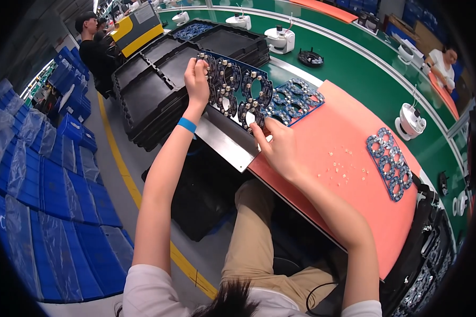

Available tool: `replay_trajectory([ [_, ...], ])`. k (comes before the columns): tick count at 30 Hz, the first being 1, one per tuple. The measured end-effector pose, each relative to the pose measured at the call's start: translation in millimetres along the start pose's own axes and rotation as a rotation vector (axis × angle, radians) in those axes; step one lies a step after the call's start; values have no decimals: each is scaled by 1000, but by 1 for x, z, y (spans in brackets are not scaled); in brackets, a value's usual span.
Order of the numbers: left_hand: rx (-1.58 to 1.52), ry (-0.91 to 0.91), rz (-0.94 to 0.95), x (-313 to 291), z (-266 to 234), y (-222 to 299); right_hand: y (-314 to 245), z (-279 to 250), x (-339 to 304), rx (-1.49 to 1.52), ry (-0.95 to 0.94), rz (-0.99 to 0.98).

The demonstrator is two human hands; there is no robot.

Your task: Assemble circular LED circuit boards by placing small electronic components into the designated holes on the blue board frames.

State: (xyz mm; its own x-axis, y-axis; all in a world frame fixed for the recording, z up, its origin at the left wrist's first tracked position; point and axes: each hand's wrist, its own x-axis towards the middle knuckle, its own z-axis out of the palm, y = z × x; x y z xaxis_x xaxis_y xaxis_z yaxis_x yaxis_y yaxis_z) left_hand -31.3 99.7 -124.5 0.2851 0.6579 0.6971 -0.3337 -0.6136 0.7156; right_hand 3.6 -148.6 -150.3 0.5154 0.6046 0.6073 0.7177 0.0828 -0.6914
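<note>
A dark circuit board panel (228,79) with round cut-outs and many small pale parts is held up, tilted, between my two hands. My left hand (197,82) is closed on its upper left corner, a blue band round the wrist. At its lower edge, my right hand (277,145) pinches the panel with thumb and fingers. Just behind it, partly covered, lies another blue board panel (296,100). A third panel (390,165) rests on the right of the orange-pink mat (312,206). Several tiny pale components (344,170) are scattered on that mat.
Stacked black trays (166,84) stand at the far left, near my left hand. Small white devices (280,39) stand along the green conveyor (344,68). Blue bins (53,185) fill the left side. One person (90,47) stands far left; another (443,66) sits far right.
</note>
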Motion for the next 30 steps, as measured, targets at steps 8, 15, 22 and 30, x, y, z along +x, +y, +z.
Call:
replay_trajectory([
  [8, 53, -20, 15, -3, -1, -5, 6, 1, -2, -9, -46, 22],
  [15, 177, -19, -9, -7, 3, -2, 7, -2, 0, 121, -82, 132],
  [22, 298, -17, 6, -5, 5, -6, -1, -8, 7, 202, -152, 295],
  [30, 744, -373, -215, 0, 15, -16, 46, 19, -1, 538, -151, 578],
])
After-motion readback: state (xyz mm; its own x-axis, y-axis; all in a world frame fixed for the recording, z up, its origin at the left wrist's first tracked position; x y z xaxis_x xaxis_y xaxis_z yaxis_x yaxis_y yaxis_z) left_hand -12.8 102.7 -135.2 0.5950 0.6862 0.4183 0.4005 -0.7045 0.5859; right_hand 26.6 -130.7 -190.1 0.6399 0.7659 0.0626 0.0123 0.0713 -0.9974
